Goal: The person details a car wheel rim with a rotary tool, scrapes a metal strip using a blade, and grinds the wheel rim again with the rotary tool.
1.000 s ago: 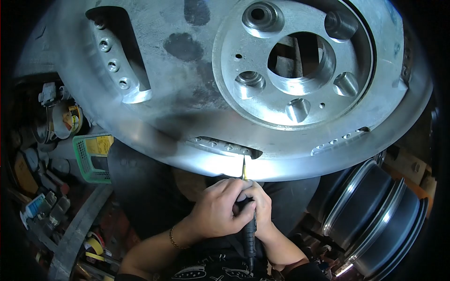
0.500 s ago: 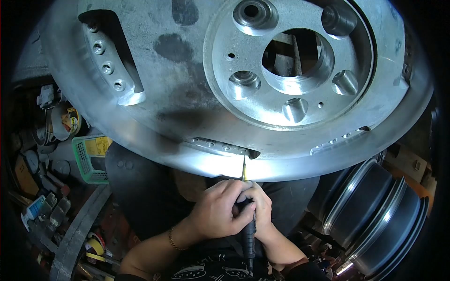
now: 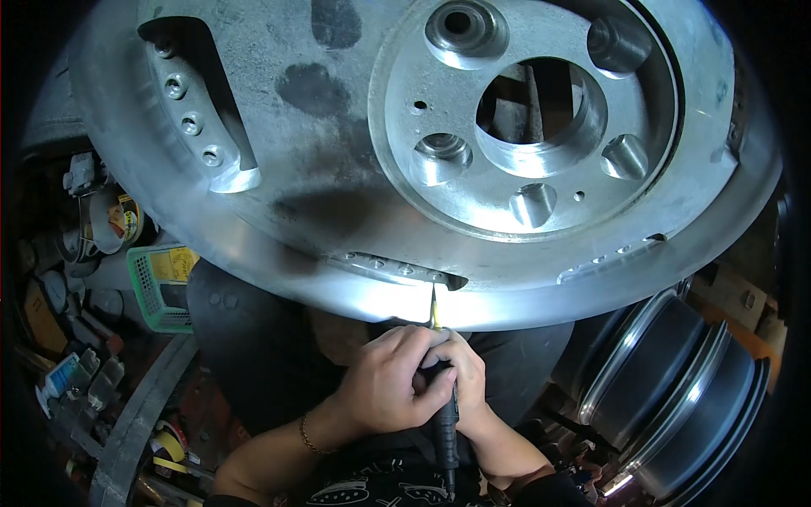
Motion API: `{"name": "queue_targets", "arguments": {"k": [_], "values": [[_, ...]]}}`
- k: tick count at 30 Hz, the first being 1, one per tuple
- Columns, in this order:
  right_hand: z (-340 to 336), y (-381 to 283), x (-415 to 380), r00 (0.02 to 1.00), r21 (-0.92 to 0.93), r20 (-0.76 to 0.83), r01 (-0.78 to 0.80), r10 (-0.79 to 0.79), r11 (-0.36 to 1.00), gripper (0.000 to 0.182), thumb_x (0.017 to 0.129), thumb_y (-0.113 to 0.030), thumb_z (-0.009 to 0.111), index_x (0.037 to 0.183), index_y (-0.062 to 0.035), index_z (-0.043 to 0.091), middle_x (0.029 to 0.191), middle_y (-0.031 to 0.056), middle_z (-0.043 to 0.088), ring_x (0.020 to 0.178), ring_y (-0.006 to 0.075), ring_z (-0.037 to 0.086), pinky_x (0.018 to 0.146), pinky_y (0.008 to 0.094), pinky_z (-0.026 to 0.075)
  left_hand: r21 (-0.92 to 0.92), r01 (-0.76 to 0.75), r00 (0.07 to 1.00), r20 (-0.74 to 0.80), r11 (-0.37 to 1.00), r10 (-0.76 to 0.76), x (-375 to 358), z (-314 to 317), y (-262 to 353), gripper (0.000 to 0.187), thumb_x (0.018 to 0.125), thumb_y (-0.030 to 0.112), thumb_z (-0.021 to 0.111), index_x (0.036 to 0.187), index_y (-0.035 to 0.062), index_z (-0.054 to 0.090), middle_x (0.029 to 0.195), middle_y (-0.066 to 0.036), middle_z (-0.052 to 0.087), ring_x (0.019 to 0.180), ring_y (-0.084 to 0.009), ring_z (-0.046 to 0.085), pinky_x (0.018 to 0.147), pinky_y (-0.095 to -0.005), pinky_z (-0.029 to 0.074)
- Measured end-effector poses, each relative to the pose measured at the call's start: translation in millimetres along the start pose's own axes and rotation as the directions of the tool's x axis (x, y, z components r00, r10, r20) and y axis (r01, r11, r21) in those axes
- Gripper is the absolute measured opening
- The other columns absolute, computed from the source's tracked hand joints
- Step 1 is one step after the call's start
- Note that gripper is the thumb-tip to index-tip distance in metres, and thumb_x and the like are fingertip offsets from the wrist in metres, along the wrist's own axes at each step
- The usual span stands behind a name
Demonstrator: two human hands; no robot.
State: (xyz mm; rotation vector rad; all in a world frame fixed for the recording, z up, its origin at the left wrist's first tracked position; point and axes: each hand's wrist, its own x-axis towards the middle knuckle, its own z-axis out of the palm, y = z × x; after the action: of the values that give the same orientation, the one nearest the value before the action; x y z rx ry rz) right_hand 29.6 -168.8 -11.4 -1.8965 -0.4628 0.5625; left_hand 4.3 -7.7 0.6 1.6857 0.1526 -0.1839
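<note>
A large bare-metal wheel [image 3: 329,160] fills the upper view, with a recessed hub and several bolt holes. Both hands grip a slim black rotary tool [image 3: 446,439], its body pointing down toward my shirt. My left hand [image 3: 393,376], with a chain bracelet at the wrist, wraps it from the left. Pressed against it from the other side, my right hand [image 3: 465,367] has its fingers curled round the front end. The thin pointed bit, yellowish at its base, reaches the edge of a slot [image 3: 405,269] lined with small round holes near the wheel's lower rim.
Shiny wheel barrels [image 3: 650,380] are stacked at the lower right. On the left stand a green plastic basket [image 3: 160,291], a round tub [image 3: 110,221] and assorted tools. A curved metal bar [image 3: 139,422] runs below the basket. My knees sit under the wheel.
The tool's tip and both hands have shifted slightly left along the slot's edge. The wheel appears marginally lower in view. The grip is unchanged.
</note>
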Motion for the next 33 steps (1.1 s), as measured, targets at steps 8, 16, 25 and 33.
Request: {"name": "queue_targets", "arguments": {"k": [8, 16, 25, 33], "values": [[-0.3, 1.3, 2.1, 1.0, 0.027, 0.003, 0.019, -0.019, 0.999, 0.026, 0.075, -0.006, 0.074, 0.095, -0.004, 0.056, 0.084, 0.0139, 0.057, 0.07, 0.0323, 0.056, 0.06, 0.0377, 0.046, 0.009, -0.016, 1.0, -0.022, 1.0, 0.016, 0.7, -0.1, -0.8, 0.037, 0.081, 0.016, 0.072, 0.11, -0.0041, 0.061, 0.084, -0.016, 0.062, 0.068, -0.0246, 0.064, 0.06, -0.0328, 0.052], [1.0, 0.5, 2.6, 1.0, 0.035, 0.002, 0.009, -0.009, 0.999, 0.027, 0.074, -0.005, 0.075, 0.093, -0.0044, 0.056, 0.082, 0.0126, 0.057, 0.069, 0.031, 0.056, 0.059, 0.0367, 0.045, -0.004, -0.015, 1.0, -0.015, 1.0, 0.014, -0.3, -1.1, -1.3, 0.038, 0.082, 0.018, 0.072, 0.111, -0.0042, 0.061, 0.084, -0.016, 0.062, 0.067, -0.0233, 0.064, 0.059, -0.0319, 0.052], [-2.4, 1.2, -2.6, 1.0, 0.005, -0.024, -0.015, 0.015, 1.0, 0.025, 0.075, -0.005, 0.075, 0.091, -0.0047, 0.056, 0.079, 0.013, 0.054, 0.068, 0.0313, 0.056, 0.058, 0.0367, 0.045, -0.029, -0.011, 1.0, 0.013, 1.0, 0.011, 0.7, 2.7, -1.1, 0.039, 0.083, 0.018, 0.072, 0.113, -0.0045, 0.061, 0.083, -0.015, 0.061, 0.062, -0.0209, 0.06, 0.058, -0.0312, 0.051], [-2.4, -1.0, -3.7, 0.998, -0.011, -0.054, -0.023, 0.022, 1.0, 0.026, 0.074, -0.005, 0.076, 0.09, -0.0049, 0.056, 0.078, 0.0132, 0.054, 0.066, 0.0306, 0.055, 0.057, 0.0367, 0.045, -0.031, -0.032, 0.999, 0.008, 0.999, 0.032, 1.2, 7.6, -3.8, 0.039, 0.083, 0.017, 0.071, 0.114, -0.0045, 0.061, 0.087, -0.015, 0.062, 0.066, -0.0217, 0.063, 0.059, -0.0309, 0.053]]}}
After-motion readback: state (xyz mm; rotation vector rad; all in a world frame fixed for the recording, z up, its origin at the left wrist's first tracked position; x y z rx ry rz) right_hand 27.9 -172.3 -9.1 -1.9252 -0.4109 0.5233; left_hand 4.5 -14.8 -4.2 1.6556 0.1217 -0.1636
